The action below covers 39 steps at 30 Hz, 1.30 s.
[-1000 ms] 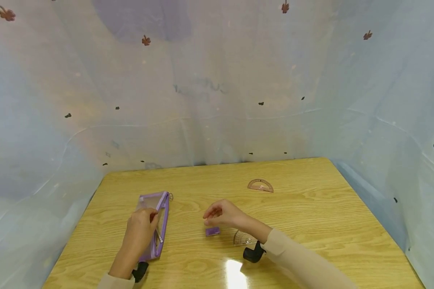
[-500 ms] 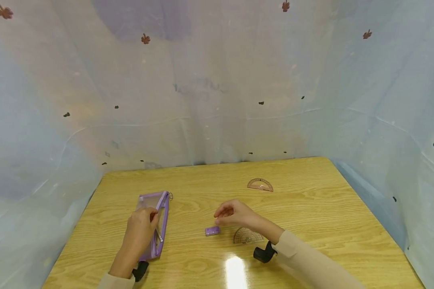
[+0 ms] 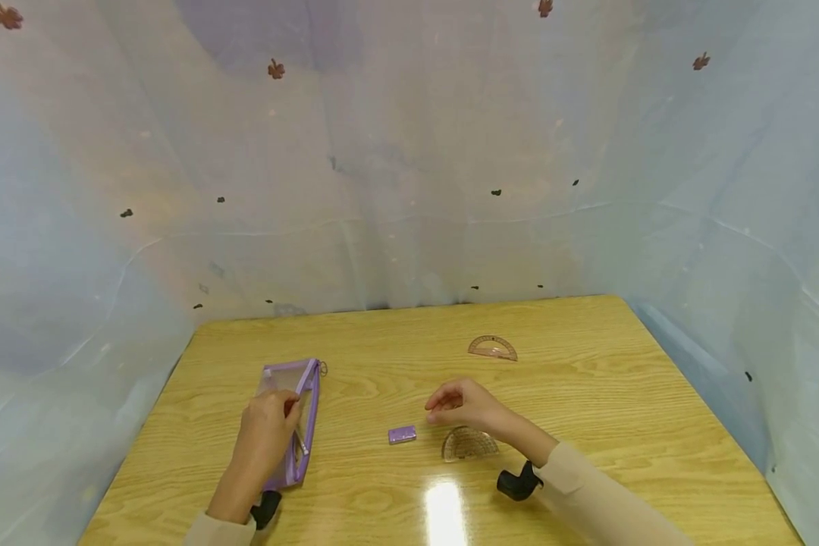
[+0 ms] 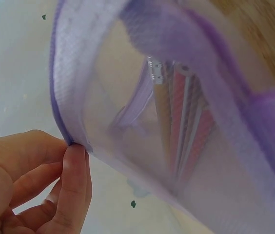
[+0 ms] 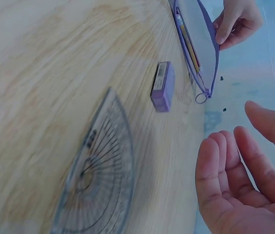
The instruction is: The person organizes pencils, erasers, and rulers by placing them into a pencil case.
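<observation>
My left hand (image 3: 268, 425) pinches the zipped edge of a sheer purple pencil case (image 4: 113, 92) between thumb and fingers, holding its mouth apart. Inside the case, several pencils (image 4: 163, 112) show, one with a metal eraser end. My right hand (image 3: 467, 406) hovers above the table with loosely bent fingers and nothing in them; in the right wrist view its palm (image 5: 245, 209) faces the camera. To its left lies a small purple block (image 3: 402, 434), like a boxed eraser. Just below the right hand is a clear protractor (image 3: 469, 444) lying flat.
A second, pinkish protractor (image 3: 493, 348) lies farther back on the wooden table (image 3: 573, 364). A ring (image 3: 324, 368) hangs from the case's far corner. Pale patterned cloth (image 3: 396, 167) walls off the back and sides.
My right hand has drawn away to the right from above the purple block, uncovering the clear protractor. The left hand keeps its grip on the case without moving.
</observation>
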{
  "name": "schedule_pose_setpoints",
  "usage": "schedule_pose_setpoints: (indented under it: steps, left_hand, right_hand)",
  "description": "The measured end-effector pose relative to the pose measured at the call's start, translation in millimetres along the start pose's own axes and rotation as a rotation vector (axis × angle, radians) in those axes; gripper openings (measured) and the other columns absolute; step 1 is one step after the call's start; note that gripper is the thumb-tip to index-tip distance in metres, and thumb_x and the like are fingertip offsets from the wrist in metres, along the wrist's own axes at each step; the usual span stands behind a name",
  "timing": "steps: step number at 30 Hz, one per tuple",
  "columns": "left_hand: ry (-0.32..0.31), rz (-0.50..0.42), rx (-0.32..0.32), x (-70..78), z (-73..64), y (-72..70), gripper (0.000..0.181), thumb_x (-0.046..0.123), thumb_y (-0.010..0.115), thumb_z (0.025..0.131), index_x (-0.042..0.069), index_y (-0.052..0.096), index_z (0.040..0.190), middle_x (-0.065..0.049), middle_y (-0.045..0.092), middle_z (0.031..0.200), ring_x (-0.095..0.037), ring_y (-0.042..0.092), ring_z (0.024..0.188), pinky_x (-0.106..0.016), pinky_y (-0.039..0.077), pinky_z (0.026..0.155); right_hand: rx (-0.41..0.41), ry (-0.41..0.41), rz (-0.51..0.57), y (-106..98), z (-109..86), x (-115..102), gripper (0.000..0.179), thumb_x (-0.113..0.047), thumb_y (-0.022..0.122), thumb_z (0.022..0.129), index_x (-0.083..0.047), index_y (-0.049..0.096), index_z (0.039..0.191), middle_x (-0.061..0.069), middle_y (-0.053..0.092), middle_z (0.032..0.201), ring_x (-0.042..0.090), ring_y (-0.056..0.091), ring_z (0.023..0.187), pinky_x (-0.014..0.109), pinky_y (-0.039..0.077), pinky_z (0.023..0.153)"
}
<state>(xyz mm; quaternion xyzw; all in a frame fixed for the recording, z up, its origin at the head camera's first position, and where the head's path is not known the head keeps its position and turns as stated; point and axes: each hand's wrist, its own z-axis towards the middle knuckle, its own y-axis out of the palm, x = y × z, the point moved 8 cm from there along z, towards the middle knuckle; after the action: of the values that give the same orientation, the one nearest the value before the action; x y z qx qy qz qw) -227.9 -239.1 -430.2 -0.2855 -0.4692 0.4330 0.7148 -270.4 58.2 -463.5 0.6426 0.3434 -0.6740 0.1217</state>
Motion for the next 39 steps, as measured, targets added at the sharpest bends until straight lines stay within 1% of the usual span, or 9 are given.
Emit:
schedule_pose_setpoints:
  steps: [4, 9, 14, 18, 21, 25, 33, 36, 39]
  left_hand:
    - [0.01, -0.002, 0.012, 1.1, 0.9, -1.0, 0.007, -0.004, 0.073, 0.083, -0.009, 0.073, 0.087, -0.018, 0.067, 0.077, -0.027, 0.065, 0.067, -0.039, 0.054, 0.056]
    - [0.009, -0.002, 0.017, 1.7, 1.5, -1.3, 0.007, -0.004, 0.074, 0.083, -0.009, 0.073, 0.087, -0.018, 0.067, 0.077, -0.027, 0.064, 0.067, -0.039, 0.054, 0.056]
    - [-0.006, -0.003, -0.002, 0.4, 0.6, 0.5, 0.007, -0.003, 0.074, 0.084, -0.009, 0.073, 0.089, -0.017, 0.067, 0.077, -0.025, 0.064, 0.067, -0.037, 0.053, 0.055]
    - [-0.011, -0.007, -0.002, 0.0, 0.4, 1.1, 0.007, -0.003, 0.073, 0.084, -0.009, 0.073, 0.089, -0.016, 0.067, 0.077, -0.024, 0.063, 0.067, -0.037, 0.053, 0.056]
    - [-0.011, -0.008, -0.001, 0.0, 0.0, 1.1, 0.007, -0.003, 0.073, 0.084, -0.009, 0.073, 0.088, -0.016, 0.066, 0.077, -0.024, 0.063, 0.067, -0.037, 0.053, 0.056]
    - [-0.018, -0.009, -0.007, -0.7, -1.1, 1.8, 0.007, -0.004, 0.073, 0.084, -0.009, 0.073, 0.088, -0.016, 0.066, 0.077, -0.024, 0.064, 0.067, -0.037, 0.054, 0.056]
    - [-0.016, -0.007, -0.004, -0.9, -0.8, 3.0, 0.007, -0.003, 0.073, 0.085, -0.009, 0.073, 0.089, -0.018, 0.067, 0.078, -0.026, 0.065, 0.068, -0.037, 0.054, 0.057]
    - [-0.017, -0.009, -0.006, -1.0, -0.3, 3.0, 0.008, -0.003, 0.073, 0.085, -0.009, 0.073, 0.09, -0.018, 0.068, 0.079, -0.026, 0.065, 0.069, -0.038, 0.055, 0.057]
    - [-0.015, -0.01, -0.008, -0.6, 0.3, 2.7, 0.008, -0.003, 0.073, 0.085, -0.009, 0.073, 0.09, -0.019, 0.068, 0.08, -0.027, 0.065, 0.069, -0.038, 0.055, 0.057]
  right_hand:
    - [0.015, 0.0, 0.005, -5.5, -3.8, 5.0, 0.024, -0.005, 0.071, 0.092, 0.012, 0.067, 0.109, 0.023, 0.067, 0.105, 0.027, 0.065, 0.09, 0.027, 0.053, 0.078]
    - [0.04, 0.004, -0.01, -11.8, -8.5, 8.9, 0.024, -0.005, 0.072, 0.091, 0.011, 0.068, 0.108, 0.016, 0.069, 0.1, 0.028, 0.065, 0.088, 0.027, 0.053, 0.076]
    - [0.05, 0.003, -0.023, -16.2, -14.5, 12.9, 0.022, -0.002, 0.073, 0.09, 0.011, 0.068, 0.107, 0.016, 0.07, 0.097, 0.029, 0.064, 0.086, 0.026, 0.053, 0.074]
    - [0.055, -0.001, -0.034, -20.9, -19.9, 17.1, 0.026, -0.006, 0.075, 0.089, 0.011, 0.068, 0.108, 0.014, 0.07, 0.096, 0.027, 0.064, 0.087, 0.026, 0.054, 0.074]
    - [0.056, -0.004, -0.035, -24.0, -23.9, 20.6, 0.03, -0.006, 0.076, 0.087, 0.011, 0.068, 0.109, 0.016, 0.07, 0.097, 0.027, 0.064, 0.087, 0.026, 0.054, 0.074]
    - [0.056, -0.011, -0.039, -26.8, -27.8, 26.1, 0.034, -0.004, 0.078, 0.085, 0.012, 0.067, 0.112, 0.022, 0.068, 0.1, 0.027, 0.064, 0.088, 0.026, 0.054, 0.074]
    - [0.075, -0.016, -0.093, -34.3, -35.3, 34.5, 0.039, -0.005, 0.081, 0.082, 0.012, 0.066, 0.113, 0.021, 0.067, 0.101, 0.034, 0.064, 0.091, 0.029, 0.055, 0.077]
    - [0.074, -0.032, -0.125, -36.0, -37.8, 37.2, 0.038, -0.004, 0.082, 0.081, 0.012, 0.067, 0.112, 0.021, 0.066, 0.1, 0.032, 0.064, 0.088, 0.029, 0.055, 0.076]
    - [0.07, -0.038, -0.163, -36.9, -39.7, 41.2, 0.039, -0.003, 0.083, 0.08, 0.012, 0.067, 0.112, 0.019, 0.066, 0.1, 0.028, 0.064, 0.086, 0.028, 0.055, 0.075]
